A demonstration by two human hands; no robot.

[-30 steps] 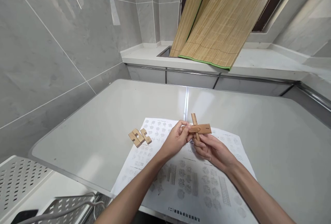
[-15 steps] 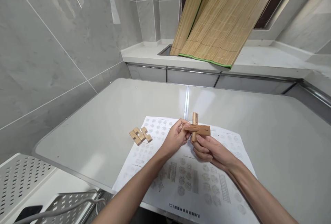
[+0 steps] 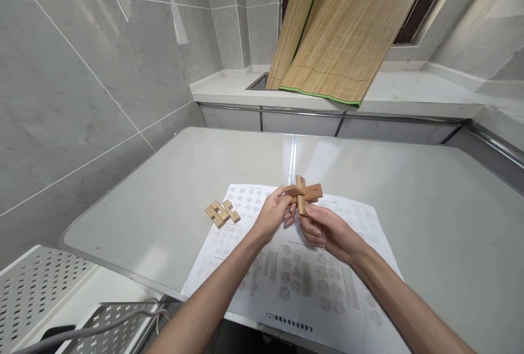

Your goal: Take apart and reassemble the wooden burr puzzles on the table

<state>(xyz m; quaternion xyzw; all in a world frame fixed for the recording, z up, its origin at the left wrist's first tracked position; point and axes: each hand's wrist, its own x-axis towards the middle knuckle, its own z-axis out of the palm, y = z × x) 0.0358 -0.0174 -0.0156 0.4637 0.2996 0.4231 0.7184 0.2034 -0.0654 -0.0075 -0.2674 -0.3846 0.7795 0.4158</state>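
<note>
Between my two hands, above the printed sheet, is a wooden burr puzzle (image 3: 302,193) of several interlocked bars crossing one another. My left hand (image 3: 275,209) pinches its left side, thumb and fingers closed on a bar. My right hand (image 3: 323,228) grips the lower end of the upright bar, its fingers curled beneath. Parts of the bars are hidden by my fingers. To the left, several loose notched wooden pieces (image 3: 219,215) lie partly over the sheet's left edge. The printed instruction sheet (image 3: 282,299) shows rows of small puzzle diagrams, upside down to me.
The sheet lies on a pale folding table (image 3: 164,196) with a centre seam. A white perforated rack (image 3: 36,283) and a grey cable (image 3: 123,321) are at lower left. Behind the table, a bamboo mat (image 3: 339,43) hangs over a white ledge (image 3: 421,92).
The wooden puzzle has turned and tilted in my hands, so its crossing bars show at a different angle. Both hands keep hold of it. The loose pieces stay where they were.
</note>
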